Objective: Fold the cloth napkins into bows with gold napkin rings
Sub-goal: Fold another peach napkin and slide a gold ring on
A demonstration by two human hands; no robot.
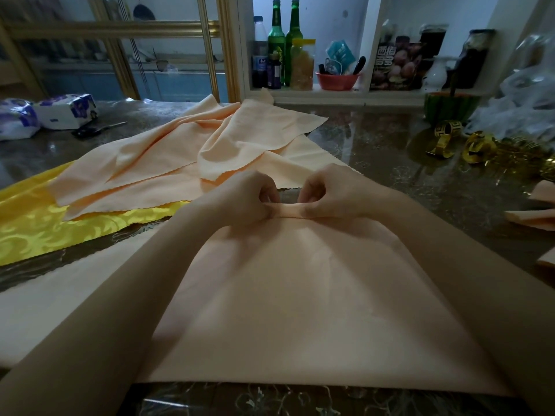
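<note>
1. Dark table (387,151): napkin (285,295) lies flat at the near edge.
2. Far edge pinched into a first narrow fold by left hand (240,199) and right hand (330,193).
3. Behind, pile (168,154) unfolded; rings (447,136) loose at right: task judged early.

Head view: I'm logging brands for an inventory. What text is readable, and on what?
"西梅", seemingly: white characters on the dark fruit box; the line beneath is blurred.
Green bottles, dark drink bottle, tissue packs: labels too blurred to read.
</note>
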